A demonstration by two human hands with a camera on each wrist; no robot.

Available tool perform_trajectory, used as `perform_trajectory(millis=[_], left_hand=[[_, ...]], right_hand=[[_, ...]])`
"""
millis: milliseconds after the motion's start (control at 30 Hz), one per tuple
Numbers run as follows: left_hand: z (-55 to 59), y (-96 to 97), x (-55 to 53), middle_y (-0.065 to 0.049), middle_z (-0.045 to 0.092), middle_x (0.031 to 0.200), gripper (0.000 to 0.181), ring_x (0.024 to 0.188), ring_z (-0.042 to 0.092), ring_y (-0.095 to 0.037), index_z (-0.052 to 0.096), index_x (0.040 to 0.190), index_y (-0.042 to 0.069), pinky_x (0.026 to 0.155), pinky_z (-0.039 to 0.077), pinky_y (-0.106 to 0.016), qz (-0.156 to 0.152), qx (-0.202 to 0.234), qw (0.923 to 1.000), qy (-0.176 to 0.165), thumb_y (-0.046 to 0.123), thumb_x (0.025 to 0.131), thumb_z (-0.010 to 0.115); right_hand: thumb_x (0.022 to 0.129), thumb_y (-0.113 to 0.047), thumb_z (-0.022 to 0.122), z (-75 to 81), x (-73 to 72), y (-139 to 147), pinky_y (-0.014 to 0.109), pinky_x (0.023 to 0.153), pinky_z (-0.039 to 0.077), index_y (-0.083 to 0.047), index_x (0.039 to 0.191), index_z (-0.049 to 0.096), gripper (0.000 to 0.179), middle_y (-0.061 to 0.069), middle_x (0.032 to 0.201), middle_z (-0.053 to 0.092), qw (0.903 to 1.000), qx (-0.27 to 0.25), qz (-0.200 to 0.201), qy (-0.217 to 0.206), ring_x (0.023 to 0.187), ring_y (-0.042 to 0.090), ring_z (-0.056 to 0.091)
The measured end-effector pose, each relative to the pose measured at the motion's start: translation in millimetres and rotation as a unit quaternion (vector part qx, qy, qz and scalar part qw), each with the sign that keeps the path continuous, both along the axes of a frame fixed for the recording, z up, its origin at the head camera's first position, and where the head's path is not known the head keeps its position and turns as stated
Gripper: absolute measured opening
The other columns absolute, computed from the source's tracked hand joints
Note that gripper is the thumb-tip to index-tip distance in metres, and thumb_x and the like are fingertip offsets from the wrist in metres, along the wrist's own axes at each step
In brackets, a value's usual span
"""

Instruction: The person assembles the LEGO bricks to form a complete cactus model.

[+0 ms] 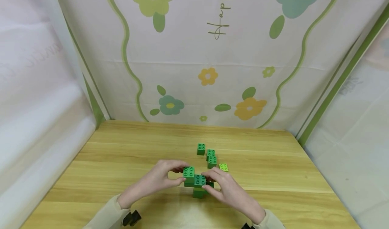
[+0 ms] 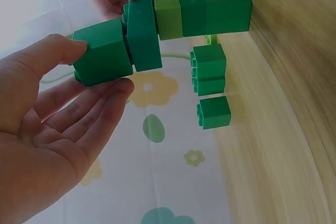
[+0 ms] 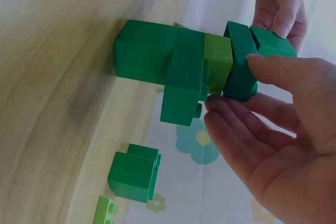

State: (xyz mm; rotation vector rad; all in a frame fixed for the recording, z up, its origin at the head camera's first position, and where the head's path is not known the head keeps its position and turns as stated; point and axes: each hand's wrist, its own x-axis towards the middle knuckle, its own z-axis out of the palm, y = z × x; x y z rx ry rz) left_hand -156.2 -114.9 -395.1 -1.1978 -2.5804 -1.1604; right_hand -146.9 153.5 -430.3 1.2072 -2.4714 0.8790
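Note:
A tower of green toy building blocks stands on the table between both hands. Its bottom block (image 3: 144, 51) rests on the wood, with a wider dark green block (image 3: 184, 77), a light green block (image 2: 168, 16) and another dark green block (image 2: 144, 32) above. My left hand (image 1: 162, 175) pinches a green block (image 2: 102, 51) at the top left, thumb on one side and fingers on the other. In the left wrist view it sits slightly tilted against the dark block; whether they are joined I cannot tell. My right hand (image 1: 226, 185) holds the upper dark block between thumb and fingers.
Beyond the tower lie several loose blocks: a green block (image 1: 201, 149), two more green blocks (image 1: 212, 162) touching each other, and a flat lime block (image 1: 223, 167). A flower-printed white cloth (image 1: 182, 53) rises behind the wooden table (image 1: 136, 138).

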Motion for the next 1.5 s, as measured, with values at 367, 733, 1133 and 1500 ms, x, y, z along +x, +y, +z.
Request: perform_trajectory(millis=[367, 733, 1133, 1500], left_hand=[[1.0, 0.5, 0.4, -0.007, 0.076, 0.108, 0.034, 0.088, 0.069, -0.008, 0.069, 0.118, 0.003, 0.078, 0.059, -0.016, -0.009, -0.016, 0.9983, 0.055, 0.007, 0.085, 0.075], [6.9, 2.1, 0.3, -0.007, 0.075, 0.107, 0.034, 0.09, 0.069, -0.009, 0.068, 0.119, 0.002, 0.077, 0.062, -0.024, -0.016, -0.042, 0.9972, 0.059, 0.006, 0.086, 0.074], [1.6, 2.4, 0.2, -0.005, 0.075, 0.106, 0.035, 0.088, 0.068, -0.008, 0.067, 0.118, 0.003, 0.077, 0.058, -0.014, -0.015, -0.034, 0.9961, 0.081, 0.006, 0.084, 0.076], [-0.3, 3.8, -0.5, -0.004, 0.074, 0.103, 0.036, 0.086, 0.067, -0.008, 0.067, 0.116, 0.003, 0.076, 0.058, -0.015, -0.007, -0.025, 0.9947, 0.1, 0.006, 0.082, 0.077]], right_hand=[[0.089, -0.015, 0.074, -0.2, -0.1, -0.2, 0.021, 0.079, 0.06, -0.004, 0.116, 0.066, 0.031, 0.002, 0.105, 0.069, 0.9999, -0.01, 0.006, 0.006, 0.091, 0.012, 0.068], [0.089, -0.015, 0.074, -0.6, -0.6, -0.2, 0.019, 0.077, 0.06, -0.004, 0.116, 0.066, 0.031, 0.002, 0.104, 0.069, 0.9998, -0.016, 0.01, 0.008, 0.089, 0.012, 0.068], [0.089, -0.017, 0.074, -1.8, -0.6, 0.6, 0.018, 0.075, 0.059, -0.004, 0.115, 0.066, 0.03, 0.002, 0.103, 0.069, 0.9997, -0.019, 0.012, 0.006, 0.087, 0.011, 0.067], [0.089, -0.016, 0.074, -2.5, -1.9, 0.5, 0.019, 0.074, 0.06, -0.004, 0.113, 0.066, 0.028, 0.003, 0.103, 0.07, 0.9996, -0.023, 0.008, -0.016, 0.087, 0.013, 0.069]])
